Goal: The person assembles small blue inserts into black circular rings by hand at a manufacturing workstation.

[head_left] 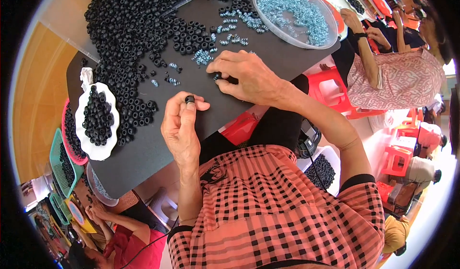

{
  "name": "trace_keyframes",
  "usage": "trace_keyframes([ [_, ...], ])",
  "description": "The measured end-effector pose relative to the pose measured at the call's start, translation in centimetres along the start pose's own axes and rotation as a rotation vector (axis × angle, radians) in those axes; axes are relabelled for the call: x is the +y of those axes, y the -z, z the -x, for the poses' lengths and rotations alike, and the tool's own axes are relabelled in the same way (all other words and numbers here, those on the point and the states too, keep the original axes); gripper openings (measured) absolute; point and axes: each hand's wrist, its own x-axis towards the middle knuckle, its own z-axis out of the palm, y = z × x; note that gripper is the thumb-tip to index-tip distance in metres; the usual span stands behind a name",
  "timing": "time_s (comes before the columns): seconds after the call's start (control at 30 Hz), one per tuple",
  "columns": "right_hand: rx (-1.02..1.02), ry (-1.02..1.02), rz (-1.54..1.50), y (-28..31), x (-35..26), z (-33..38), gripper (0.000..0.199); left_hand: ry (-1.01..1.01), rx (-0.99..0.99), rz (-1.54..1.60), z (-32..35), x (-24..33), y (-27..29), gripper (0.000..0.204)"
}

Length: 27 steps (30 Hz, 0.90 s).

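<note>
My left hand [181,130] is closed in a pinch on a black ring-shaped part [189,99], held upright between thumb and finger just over the table's near edge. To its right, my right hand [251,79] is closed too, thumb and forefinger pressed on a small bluish metal spring [217,76] low over the tabletop. A loose cluster of such springs [203,57] lies just beyond my right fingertips. Left of it, a few springs [173,81] sit beside or in black parts. A large heap of black ring-shaped parts [134,24] covers the far left of the table.
A clear round tub [330,36] of springs stands at the far right. On the left, a white scalloped plate [97,152] carries black parts. The dark table [143,149] has a curved near edge. Co-workers [393,79] sit to the right, another [124,240] at lower left.
</note>
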Motion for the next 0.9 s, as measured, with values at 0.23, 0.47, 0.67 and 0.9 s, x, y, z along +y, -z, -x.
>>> trace_keyframes([
  [0.23,-0.089,0.095,0.296,-0.4,-0.2,-0.9,0.012,0.008,0.001,-0.039,0.1,0.1,-0.2,0.014],
  [0.47,0.06,0.149,0.246,-1.0,-0.2,-0.7,0.013,0.023,-0.014,-0.068,0.1,0.4,0.0,0.015],
  [0.67,0.05,-0.067,-0.106,-0.8,-1.0,-0.7,0.013,0.032,-0.021,-0.077,0.2,0.4,-0.2,0.016],
  [0.9,-0.004,-0.067,-0.532,-0.8,-2.5,-1.1,0.014,0.023,-0.04,-0.114,0.3,0.6,-0.6,0.019],
])
